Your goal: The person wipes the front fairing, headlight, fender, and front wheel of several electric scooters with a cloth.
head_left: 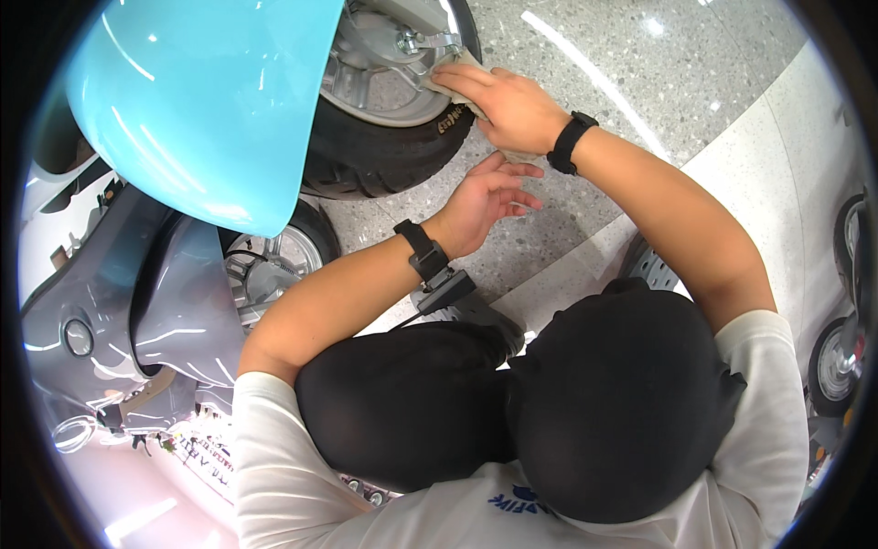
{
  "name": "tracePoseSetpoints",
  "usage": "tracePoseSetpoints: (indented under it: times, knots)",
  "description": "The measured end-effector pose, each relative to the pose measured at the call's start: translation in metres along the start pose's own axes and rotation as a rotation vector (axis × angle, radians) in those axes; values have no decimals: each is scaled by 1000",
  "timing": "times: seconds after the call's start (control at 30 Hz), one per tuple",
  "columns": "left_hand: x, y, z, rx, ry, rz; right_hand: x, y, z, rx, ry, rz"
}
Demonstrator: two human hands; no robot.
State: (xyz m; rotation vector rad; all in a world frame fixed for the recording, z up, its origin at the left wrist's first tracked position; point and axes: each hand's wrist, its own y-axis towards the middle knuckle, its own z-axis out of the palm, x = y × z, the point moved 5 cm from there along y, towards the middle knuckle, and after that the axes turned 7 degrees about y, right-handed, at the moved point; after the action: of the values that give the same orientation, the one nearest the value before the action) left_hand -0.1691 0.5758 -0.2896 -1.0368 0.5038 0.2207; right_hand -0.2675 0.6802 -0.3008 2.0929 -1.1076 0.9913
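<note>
My right hand point(518, 110) presses a beige cloth point(461, 84) against the rim and tire edge of a scooter wheel point(391, 99). The wheel has silver spokes and a black rubber tire point(384, 158) with gold lettering on its sidewall. My left hand point(483, 199) hovers just below the right one, fingers loosely curled and apart, holding nothing. Part of the cloth hangs near its fingertips; whether they touch it I cannot tell. A glossy turquoise body panel point(199, 103) covers the upper left part of the wheel.
A grey scooter point(89, 295) stands at the left, with its silver wheel point(274, 267) behind my left forearm. My bent knees point(617, 405) are close below my hands. Other scooter wheels point(833, 360) show at the right edge. Speckled grey floor tiles point(603, 41) lie beyond the wheel.
</note>
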Motion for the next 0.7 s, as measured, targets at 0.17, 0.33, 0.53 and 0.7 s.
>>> tracePoseSetpoints:
  times: [0.17,0.33,0.53,0.7]
  knots:
    - [0,2,4,-14,-19,30,18,17,-6,-85,14,-18]
    - [-14,14,-1,40,-75,101,37,36,-3,-99,-259,9]
    - [-7,13,-8,-16,-97,73,34,35,9,-85,-369,64]
    - [-1,8,-9,-82,-72,23,22,18,5,-310,-129,-56]
